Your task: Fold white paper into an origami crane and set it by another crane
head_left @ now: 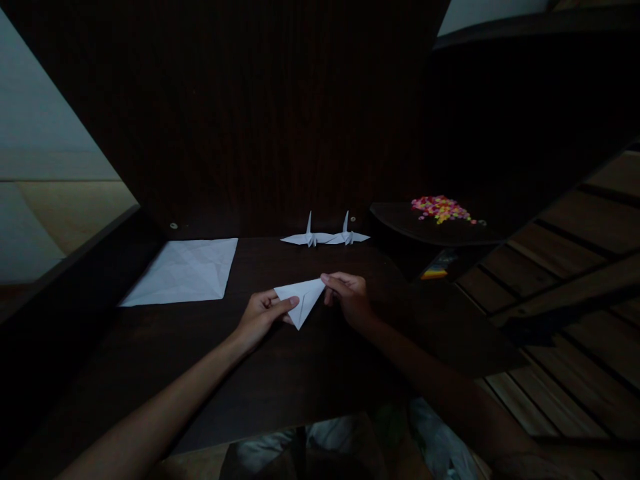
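A folded white paper (307,293), triangular with one corner pointing down toward me, is held just above the dark desk. My left hand (263,313) grips its left side, thumb on top and fingers underneath. With thumb and fingers, my right hand (349,293) pinches the upper right corner. A crease or flap edge runs up from the lower point. Behind my hands, two white origami cranes (327,238) stand side by side against the back panel, their wings spread and touching or overlapping.
A white paper sheet (185,270) with creases lies at the desk's left. On a small rounded shelf (400,223) at the right sits a heap of colourful small pieces (443,209). Below it is a small object with a yellow part (435,272). Wooden slats (565,280) show far right.
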